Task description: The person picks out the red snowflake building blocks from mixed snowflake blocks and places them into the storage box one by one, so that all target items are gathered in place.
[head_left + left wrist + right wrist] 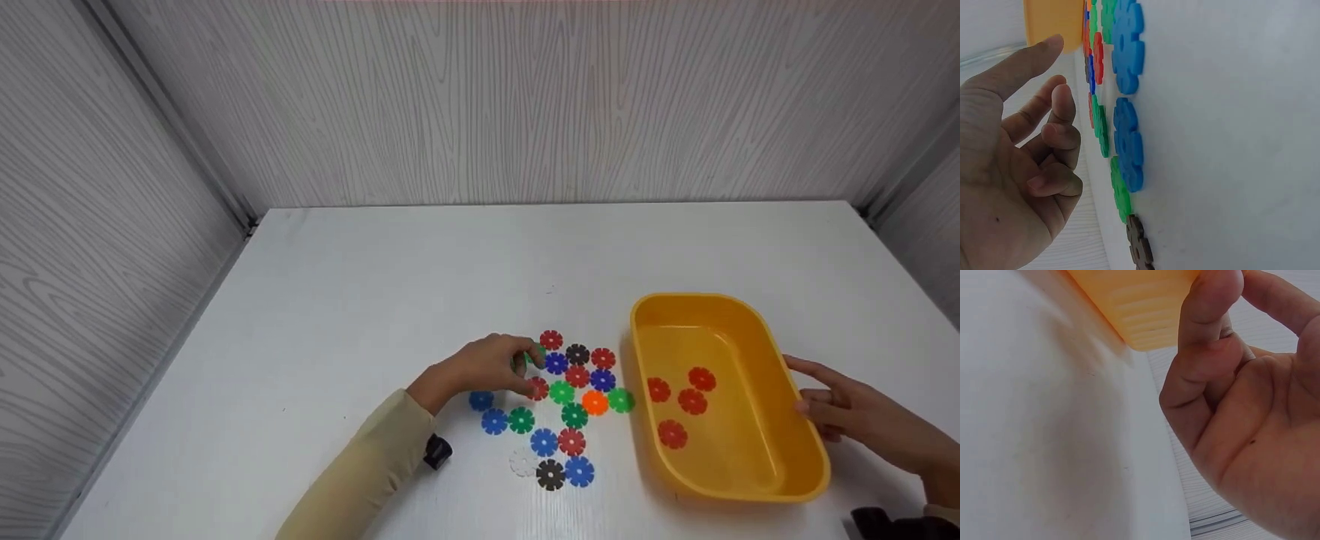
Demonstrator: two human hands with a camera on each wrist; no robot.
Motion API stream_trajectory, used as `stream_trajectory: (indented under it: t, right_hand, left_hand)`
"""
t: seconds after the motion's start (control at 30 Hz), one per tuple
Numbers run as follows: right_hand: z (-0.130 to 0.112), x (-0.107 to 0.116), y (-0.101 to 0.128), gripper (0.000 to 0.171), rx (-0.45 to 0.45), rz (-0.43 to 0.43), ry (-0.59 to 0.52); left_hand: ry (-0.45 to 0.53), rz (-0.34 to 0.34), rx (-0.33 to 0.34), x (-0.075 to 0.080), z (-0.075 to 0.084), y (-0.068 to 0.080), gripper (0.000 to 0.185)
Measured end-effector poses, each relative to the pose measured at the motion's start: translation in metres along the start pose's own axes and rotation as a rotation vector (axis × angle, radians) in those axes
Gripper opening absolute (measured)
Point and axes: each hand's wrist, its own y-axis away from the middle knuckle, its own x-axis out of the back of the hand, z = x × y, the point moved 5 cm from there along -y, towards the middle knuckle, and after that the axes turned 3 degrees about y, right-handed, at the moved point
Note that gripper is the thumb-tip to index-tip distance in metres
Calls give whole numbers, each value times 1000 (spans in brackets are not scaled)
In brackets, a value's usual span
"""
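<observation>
Over a cluster of toothed plastic discs, my left hand (491, 365) hovers with thumb and forefinger apart around a red disc (538, 388). In the left wrist view, the palm of my left hand (1027, 163) shows nothing held, its other fingers bent. A green disc (521, 420) and a blue disc (494, 421) lie just below it. At the right rim of a yellow plastic tray (806, 450), my right hand (862, 416) holds the edge with thumb and bent fingers. In the right wrist view, my right hand (1252, 399) partly hides the tray's wall (1145, 309).
Several red discs (692, 401) lie inside the tray. Near the front lie a white disc (523, 462), a black disc (550, 475) and a blue disc (580, 472). An orange disc (595, 403) lies left of the tray. Pale wood-grain panels (480, 105) surround the white table (375, 255).
</observation>
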Motion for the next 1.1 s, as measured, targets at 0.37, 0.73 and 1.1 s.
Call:
stream_trajectory:
  t: [0.37, 0.73, 1.1]
  right_hand:
    - [2, -1, -2, 81, -9, 16, 1]
    - [1, 2, 0, 81, 10, 12, -12]
    - [2, 0, -1, 82, -6, 6, -19]
  left_hand:
    - [-108, -23, 20, -5, -2, -3, 35]
    - [-120, -33, 41, -10, -4, -6, 29]
    - [-90, -3, -3, -10, 2, -6, 32]
